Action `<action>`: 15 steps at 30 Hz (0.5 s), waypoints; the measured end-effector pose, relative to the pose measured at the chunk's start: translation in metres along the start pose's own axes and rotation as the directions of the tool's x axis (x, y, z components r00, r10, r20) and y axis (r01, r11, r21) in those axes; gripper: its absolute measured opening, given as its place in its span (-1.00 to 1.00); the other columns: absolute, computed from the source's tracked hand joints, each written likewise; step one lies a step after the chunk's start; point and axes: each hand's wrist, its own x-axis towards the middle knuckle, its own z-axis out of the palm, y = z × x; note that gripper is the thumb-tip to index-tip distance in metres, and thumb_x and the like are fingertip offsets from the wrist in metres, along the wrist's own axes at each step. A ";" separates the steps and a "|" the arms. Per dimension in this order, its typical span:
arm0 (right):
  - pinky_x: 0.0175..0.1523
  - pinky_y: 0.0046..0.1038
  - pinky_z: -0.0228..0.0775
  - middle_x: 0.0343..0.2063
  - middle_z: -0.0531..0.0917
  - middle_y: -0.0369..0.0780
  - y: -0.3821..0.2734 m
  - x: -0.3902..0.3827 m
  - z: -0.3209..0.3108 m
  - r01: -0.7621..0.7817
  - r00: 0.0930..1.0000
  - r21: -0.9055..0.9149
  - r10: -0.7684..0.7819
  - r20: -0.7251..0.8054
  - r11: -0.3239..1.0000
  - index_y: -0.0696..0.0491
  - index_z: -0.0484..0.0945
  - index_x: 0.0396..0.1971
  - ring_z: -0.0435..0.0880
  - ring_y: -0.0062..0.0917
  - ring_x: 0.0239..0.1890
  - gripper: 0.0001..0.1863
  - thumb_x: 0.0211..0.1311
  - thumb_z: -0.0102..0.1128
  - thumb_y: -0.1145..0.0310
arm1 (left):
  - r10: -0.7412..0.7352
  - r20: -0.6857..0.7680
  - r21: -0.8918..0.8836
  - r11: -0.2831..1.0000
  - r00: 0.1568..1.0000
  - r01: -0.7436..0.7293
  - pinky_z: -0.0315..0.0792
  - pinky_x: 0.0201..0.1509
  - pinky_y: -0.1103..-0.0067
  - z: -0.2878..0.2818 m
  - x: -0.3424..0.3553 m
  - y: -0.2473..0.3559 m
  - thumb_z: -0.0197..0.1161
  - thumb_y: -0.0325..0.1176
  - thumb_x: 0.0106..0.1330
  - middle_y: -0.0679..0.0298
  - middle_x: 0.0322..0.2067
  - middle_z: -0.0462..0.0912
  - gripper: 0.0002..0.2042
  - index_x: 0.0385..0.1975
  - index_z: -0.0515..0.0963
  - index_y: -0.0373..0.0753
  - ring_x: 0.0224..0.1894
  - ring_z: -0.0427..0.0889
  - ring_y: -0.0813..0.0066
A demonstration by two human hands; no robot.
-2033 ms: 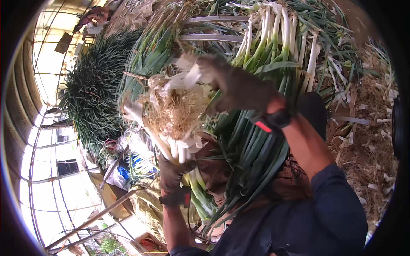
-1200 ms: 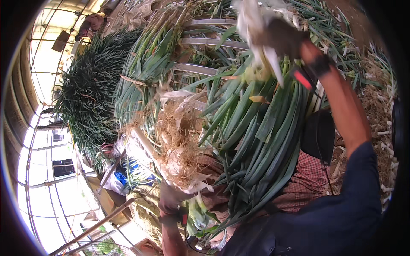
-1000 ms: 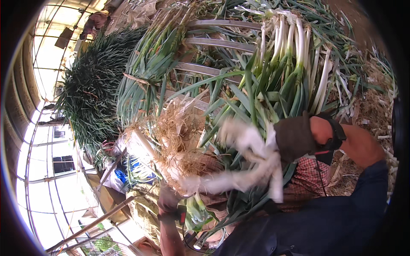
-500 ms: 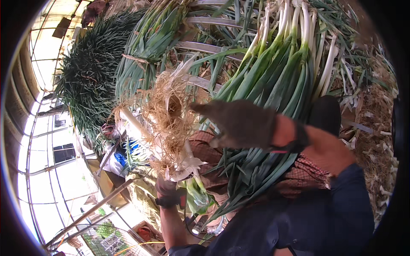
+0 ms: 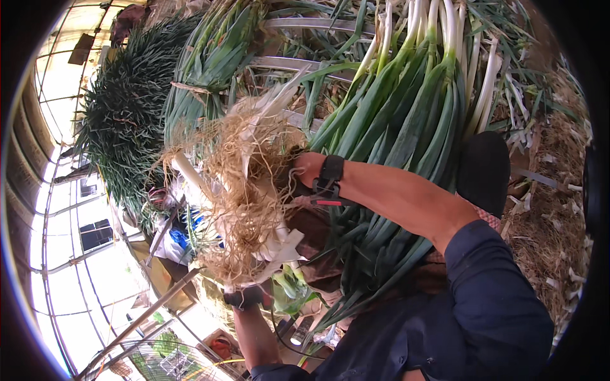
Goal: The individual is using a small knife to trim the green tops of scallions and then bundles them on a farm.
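Note:
A thick bunch of green onions (image 5: 254, 209) stands in front of me, its tangled brown roots toward me and white stalks showing among them. My right hand (image 5: 306, 169) is pushed into the right side of the roots; its fingers are hidden there. Beneath the bunch's lower end is my left hand (image 5: 246, 296), in a dark glove and mostly covered by roots, so its fingers do not show. Below my right forearm, long green onions (image 5: 397, 120) lie across, with white ends at the top and green leaves reaching my lap.
A tied bundle of green onions (image 5: 210, 70) lies at the upper left beside a large dark-green heap (image 5: 127, 108). Flat metal bars (image 5: 318, 25) run under the onions. Root trimmings (image 5: 546, 222) cover the ground at right. A wooden pole (image 5: 136, 324) slants at lower left.
My right hand has moved left and into the roots, where its glove has dropped out of sight. The root ends have spread and come lower, covering more of my left hand.

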 end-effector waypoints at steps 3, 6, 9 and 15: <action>-0.09 -0.33 0.61 -0.27 0.71 -0.15 -0.012 0.002 -0.039 0.009 0.996 -0.096 -0.017 -0.084 0.995 0.08 0.67 -0.04 0.74 -0.31 -0.28 -0.64 0.29 0.42 0.16 | -0.026 0.009 -0.011 1.000 1.000 0.026 0.66 -0.05 0.44 -0.002 0.000 0.004 0.39 -0.40 0.38 0.15 -0.17 0.79 -0.73 -0.01 0.67 -0.39 -0.15 0.76 0.39; -0.16 -0.35 0.61 -0.36 0.71 -0.20 -0.057 -0.003 -0.139 -0.092 0.980 -0.339 0.025 -0.198 0.936 0.07 0.69 -0.12 0.74 -0.37 -0.33 -0.70 0.34 0.39 0.16 | -0.037 0.018 -0.020 0.999 0.999 0.037 0.66 -0.04 0.44 -0.002 -0.005 0.002 0.40 -0.42 0.35 0.16 -0.16 0.79 -0.72 0.01 0.66 -0.38 -0.14 0.76 0.40; -0.23 -0.38 0.62 -0.45 0.70 -0.25 -0.117 -0.012 -0.267 -0.371 0.904 -0.309 0.265 -0.334 0.876 0.05 0.71 -0.20 0.73 -0.42 -0.39 -0.74 0.38 0.36 0.15 | -0.040 0.032 -0.030 0.999 0.999 0.041 0.65 -0.03 0.45 -0.002 -0.006 0.002 0.42 -0.43 0.33 0.17 -0.14 0.79 -0.70 0.02 0.65 -0.37 -0.13 0.76 0.42; -0.20 -0.46 0.66 -0.41 0.71 -0.25 -0.143 -0.020 -0.286 -0.012 0.992 -0.441 -0.046 -0.120 0.898 0.15 0.56 0.10 0.76 -0.51 -0.36 -0.47 0.22 0.52 0.21 | -0.006 0.073 -0.025 1.000 0.997 0.008 0.65 -0.02 0.47 0.003 0.011 0.024 0.46 -0.46 0.29 0.19 -0.11 0.79 -0.65 0.06 0.63 -0.36 -0.11 0.75 0.45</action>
